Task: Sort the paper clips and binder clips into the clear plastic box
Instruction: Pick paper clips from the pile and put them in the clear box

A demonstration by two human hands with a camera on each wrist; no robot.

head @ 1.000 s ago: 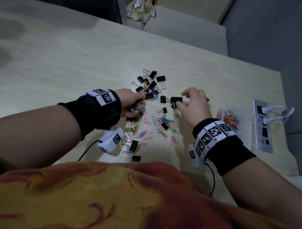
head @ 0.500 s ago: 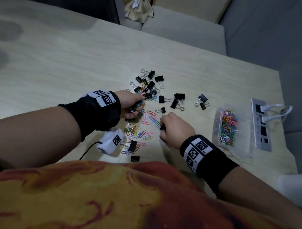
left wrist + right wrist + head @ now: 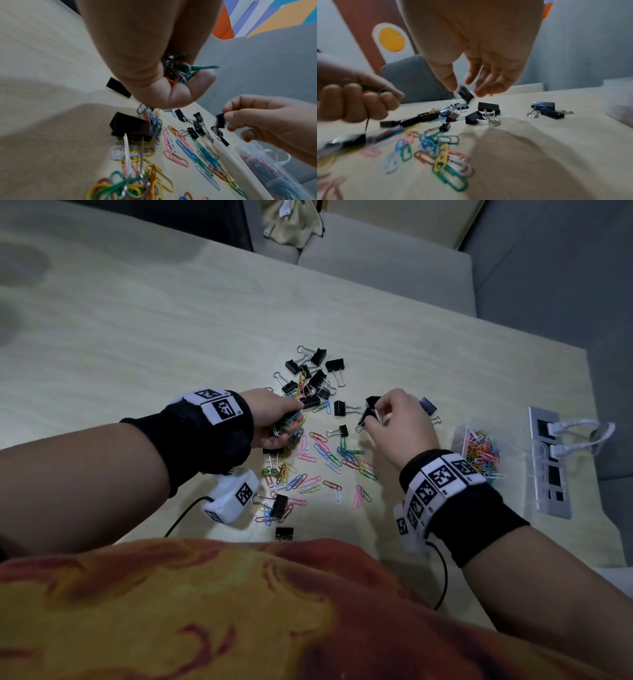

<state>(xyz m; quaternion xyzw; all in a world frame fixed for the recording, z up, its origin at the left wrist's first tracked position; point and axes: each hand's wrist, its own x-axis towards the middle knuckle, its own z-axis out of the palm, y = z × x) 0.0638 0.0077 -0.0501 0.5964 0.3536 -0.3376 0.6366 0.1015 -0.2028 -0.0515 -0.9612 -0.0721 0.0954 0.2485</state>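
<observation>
Up above the tabletop, the right hand pinches a small black binder clip between thumb and fingertips, the other fingers loosely spread; the grip is closed on that one clip, which hangs clear of the surface. The left hand is curled into a fist round a bunch of paper clips, green and orange ones poking out past the fingers; its grip is clamped tight on them.

Loose binder clips lie in a cluster past the hands, with more scattered singly: one near the tabletop's front edge, one among the paper clips, two just behind the right hand. Roughly fifteen show in all, though the heap overlaps too much for an exact count. Coloured paper clips spread between the two hands, several dozen, tangled and uncountable.

One clear box stands to the right of the right hand, near a power strip, with a mass of paper clips inside; its walls are hard to trace in the head view. Much of the right wrist view is blurred, and the box shows there only as a hazy edge at far right.
</observation>
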